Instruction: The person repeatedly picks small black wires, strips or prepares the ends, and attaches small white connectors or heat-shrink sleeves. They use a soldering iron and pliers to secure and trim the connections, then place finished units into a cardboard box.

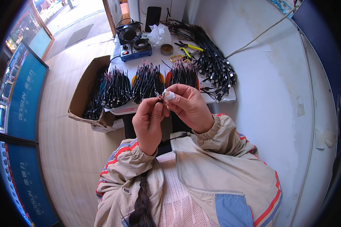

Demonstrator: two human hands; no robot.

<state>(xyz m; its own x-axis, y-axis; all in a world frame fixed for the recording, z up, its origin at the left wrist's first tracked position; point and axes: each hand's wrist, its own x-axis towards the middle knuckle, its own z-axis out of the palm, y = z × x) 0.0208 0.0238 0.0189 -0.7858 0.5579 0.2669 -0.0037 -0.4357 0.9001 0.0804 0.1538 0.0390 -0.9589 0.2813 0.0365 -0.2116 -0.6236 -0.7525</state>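
L hand (149,119) pinches thin reddish and dark wires (160,99), nr the front edge of the white table (228,96); R hand (191,108) pinches a white scrap (169,95) close beside them, contact unclear. Wires are prob. light, soft, easily broken, so best hold is below the tips. Blue panels (25,96) at L carry pale lettering.
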